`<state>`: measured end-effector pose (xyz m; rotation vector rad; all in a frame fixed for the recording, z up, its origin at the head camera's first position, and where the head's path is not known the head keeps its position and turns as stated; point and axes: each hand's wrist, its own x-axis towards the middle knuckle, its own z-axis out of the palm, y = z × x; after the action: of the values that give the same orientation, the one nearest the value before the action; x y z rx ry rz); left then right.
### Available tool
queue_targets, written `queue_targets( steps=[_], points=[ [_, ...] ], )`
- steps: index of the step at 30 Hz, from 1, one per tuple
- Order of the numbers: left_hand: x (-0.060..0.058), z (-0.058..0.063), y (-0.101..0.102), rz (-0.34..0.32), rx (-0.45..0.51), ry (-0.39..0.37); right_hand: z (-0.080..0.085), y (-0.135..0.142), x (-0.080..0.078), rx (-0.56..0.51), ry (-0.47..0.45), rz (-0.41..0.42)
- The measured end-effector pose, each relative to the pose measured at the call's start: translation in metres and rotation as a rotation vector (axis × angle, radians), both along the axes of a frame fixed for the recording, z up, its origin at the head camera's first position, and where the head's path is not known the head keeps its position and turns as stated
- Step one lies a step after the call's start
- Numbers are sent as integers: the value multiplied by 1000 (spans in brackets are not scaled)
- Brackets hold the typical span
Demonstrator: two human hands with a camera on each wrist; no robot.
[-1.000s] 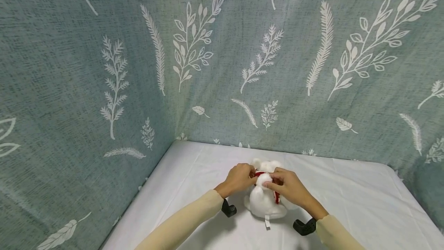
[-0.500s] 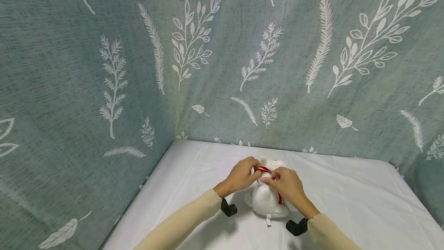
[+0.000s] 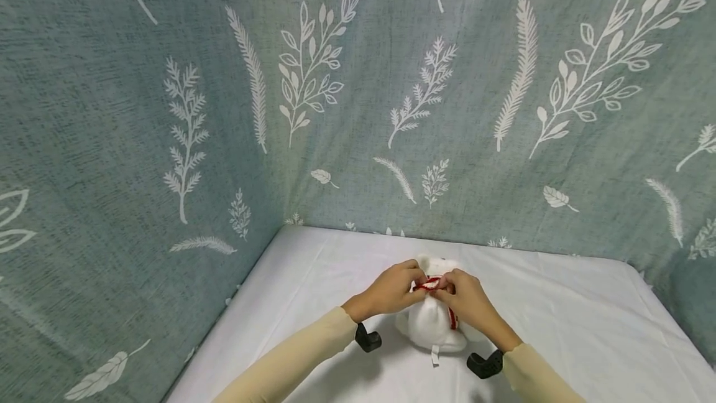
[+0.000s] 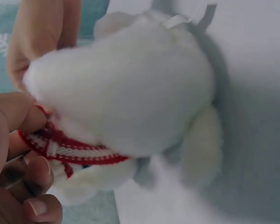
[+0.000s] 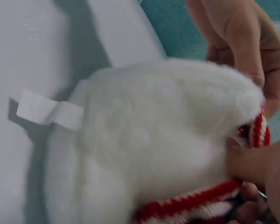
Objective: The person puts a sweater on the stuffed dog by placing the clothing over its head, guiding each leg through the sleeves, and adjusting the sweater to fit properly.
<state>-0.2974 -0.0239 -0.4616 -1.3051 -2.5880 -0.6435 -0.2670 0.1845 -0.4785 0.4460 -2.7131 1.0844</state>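
A white plush toy [image 3: 433,328] sits on the white-covered surface, with a small white tag [image 3: 435,356] at its lower back. Round its neck goes a red-and-white knitted scarf [image 4: 86,151], one striped length of which hangs along the right side. My left hand [image 3: 394,288] pinches the scarf at the back of the neck between thumb and fingers. Close beside it, my right hand [image 3: 468,300] pinches another part of the scarf. The plush body fills much of both wrist views. Part of the scarf is hidden behind the fingers.
The white cloth-covered surface [image 3: 302,285] reaches back to a teal leaf-patterned curtain [image 3: 347,111], which also hangs along the left. Black wrist mounts [image 3: 368,338] stick out below both wrists.
My hands have come closer together, the left moving right. A red-and-white loop of scarf now shows between the fingertips, where white fluff showed before. The plush has shifted slightly right.
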Motion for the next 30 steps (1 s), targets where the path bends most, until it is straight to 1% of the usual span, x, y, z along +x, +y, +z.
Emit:
queue_targets(
  steps=[2,4,6,7,8,10,12,14,15,16,18,20,22,24,26,30],
  points=[
    [1,1,0,-42,-28,10,1,-1,0,-16,-7,-29],
    [2,1,0,-69,-53,12,2,-3,0,-40,-20,-51],
    [2,2,-2,-76,-59,-9,2,-5,0,-61,-33,-60],
    [2,2,-2,-62,-46,-44,2,-5,-1,-67,-32,-61],
    [1,2,-3,-40,-26,-82,2,-5,-2,-75,-36,-62],
    [0,3,-4,30,25,-166,1,-5,-3,-80,-43,-67],
    [-3,4,-6,111,67,-214,-1,-5,-5,-73,-44,-62],
    [-5,3,-7,190,72,-231,-2,-6,-6,-58,-50,-51],
    [-6,3,-8,216,62,-231,-3,-7,-6,-50,-51,-44],
    [-8,3,-9,227,48,-230,-3,-7,-6,-44,-50,-35],
    [-12,3,-9,220,28,-260,-4,-6,-6,-35,-56,-21],
    [-16,3,-9,183,17,-295,-4,-4,-6,-32,-57,-6],
    [-22,3,-9,139,5,-310,-3,-4,-5,-36,-43,16],
    [-26,5,-9,114,0,-311,-2,-3,-5,-51,-37,38],
    [-31,8,-9,111,-5,-311,-1,-3,-4,-74,-45,59],
    [-35,13,-9,132,-10,-386,-1,-3,-3,-112,-86,84]
  ],
)
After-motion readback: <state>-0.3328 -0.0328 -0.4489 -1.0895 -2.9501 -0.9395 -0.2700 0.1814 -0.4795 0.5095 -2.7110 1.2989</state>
